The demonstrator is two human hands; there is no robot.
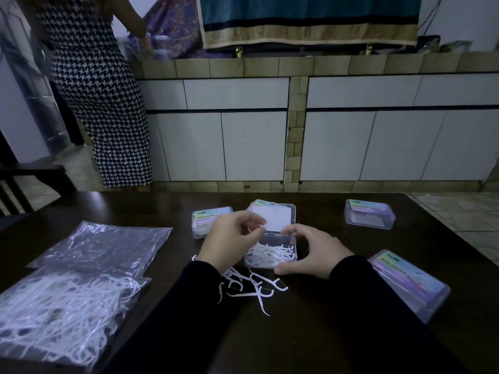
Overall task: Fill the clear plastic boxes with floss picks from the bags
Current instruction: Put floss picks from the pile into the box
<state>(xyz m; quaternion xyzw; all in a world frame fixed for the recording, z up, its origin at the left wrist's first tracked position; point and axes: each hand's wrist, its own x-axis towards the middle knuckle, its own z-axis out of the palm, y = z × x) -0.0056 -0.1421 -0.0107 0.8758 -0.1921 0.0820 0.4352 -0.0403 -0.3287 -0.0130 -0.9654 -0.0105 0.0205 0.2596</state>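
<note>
Clear box (270, 252) at table (337, 306) centre, lid up, partly filled with picks.
Left hand (229, 238) pinches one pick over it, seemingly to drop in; right hand (310, 252) cups its 3 o'clock side, steadying; loose picks (256, 288) at 6; full bag (59, 314) at 8.

No text could be read. Printed pastel labels stood on the lids of three closed boxes: one near the desk's far edge (212, 221), one toward its far right corner (369, 213), one at its right edge (409, 283). All lettering was too blurred.
</note>
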